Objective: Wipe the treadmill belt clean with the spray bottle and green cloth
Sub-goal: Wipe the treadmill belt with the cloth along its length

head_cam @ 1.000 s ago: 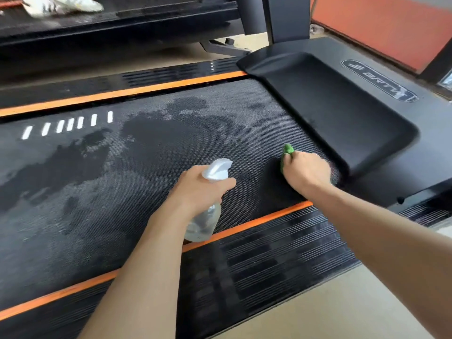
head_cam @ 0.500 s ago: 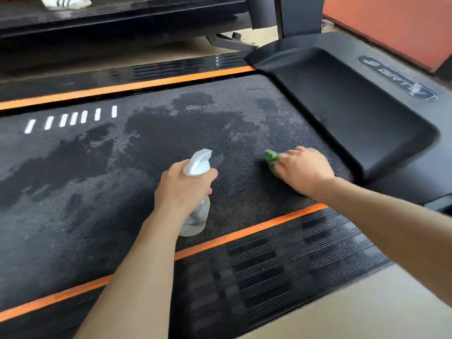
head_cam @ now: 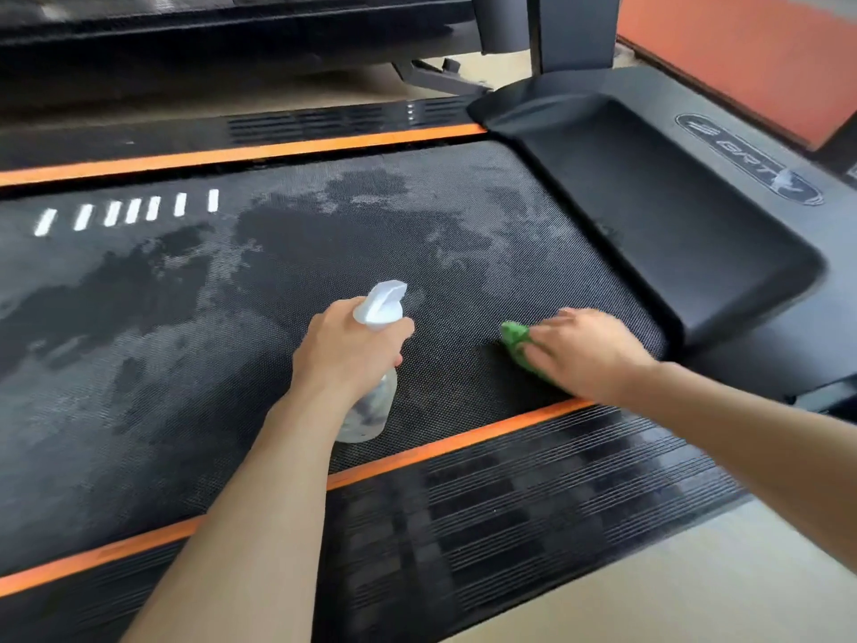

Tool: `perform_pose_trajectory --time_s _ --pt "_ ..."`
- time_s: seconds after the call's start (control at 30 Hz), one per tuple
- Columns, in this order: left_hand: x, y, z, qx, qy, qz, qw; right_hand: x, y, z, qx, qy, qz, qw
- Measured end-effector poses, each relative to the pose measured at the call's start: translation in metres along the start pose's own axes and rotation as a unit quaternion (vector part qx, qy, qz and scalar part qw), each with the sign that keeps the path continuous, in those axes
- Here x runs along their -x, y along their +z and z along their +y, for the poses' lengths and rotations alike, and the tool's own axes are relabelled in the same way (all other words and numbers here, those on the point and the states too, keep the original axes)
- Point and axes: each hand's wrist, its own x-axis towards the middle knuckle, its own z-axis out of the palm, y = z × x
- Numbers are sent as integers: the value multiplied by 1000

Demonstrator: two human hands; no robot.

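Nearest the camera, beyond the ribbed side rail [head_cam: 533,512] and its orange stripe [head_cam: 445,445], the left hand [head_cam: 345,350] grips a clear spray bottle [head_cam: 371,401], fingers wrapped round its neck below the white nozzle. Just right, the right hand [head_cam: 589,352] presses the green cloth [head_cam: 517,341] flat onto the treadmill belt [head_cam: 208,364], fingers extended. Farther on, wet dark patches spread toward the white dashes [head_cam: 130,211] and black motor cover [head_cam: 672,215].

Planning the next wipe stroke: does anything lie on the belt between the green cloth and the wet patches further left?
Nothing lies on the belt there. The left hand holds the spray bottle just left of the green cloth, under the right hand.
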Motion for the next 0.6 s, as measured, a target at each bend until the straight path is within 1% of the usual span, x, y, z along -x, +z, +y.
perform_pose_trajectory --time_s 0.07,0.1,0.13,0.17,0.2,0.23,0.3,0.37,0.43,0.5,0.53,0.6 --pt "1 0 1 -9 7 -6 1000 9 0 35 25 99 -31 994" --pt "1 1 2 -16 13 -9 1000 13 2 40 7 145 -35 989" --pt "1 1 3 -21 16 -11 1000 14 3 33 -9 178 -37 983" --pt "2 2 3 -24 16 -14 1000 13 2 16 -25 191 -40 980" --pt "2 2 4 -27 14 -15 999 11 -1 -8 -37 184 -45 981" --pt "2 3 4 -29 12 -14 999 7 -4 -35 -40 149 -38 987" --pt "1 3 5 -31 6 -6 999 4 -6 -84 -53 40 3 998" --pt "0 2 3 -26 -2 5 1000 0 -5 -109 -88 -25 36 995" --pt "0 3 3 -30 6 3 1000 0 -4 -97 -100 -64 25 993" --pt "2 3 3 -26 7 3 1000 6 -5 -63 -74 -89 -3 993" --pt "2 3 4 -26 9 -2 1000 11 -4 -35 -43 -69 -23 996" --pt "2 1 5 -27 8 -10 1000 23 -5 24 14 26 -60 998"
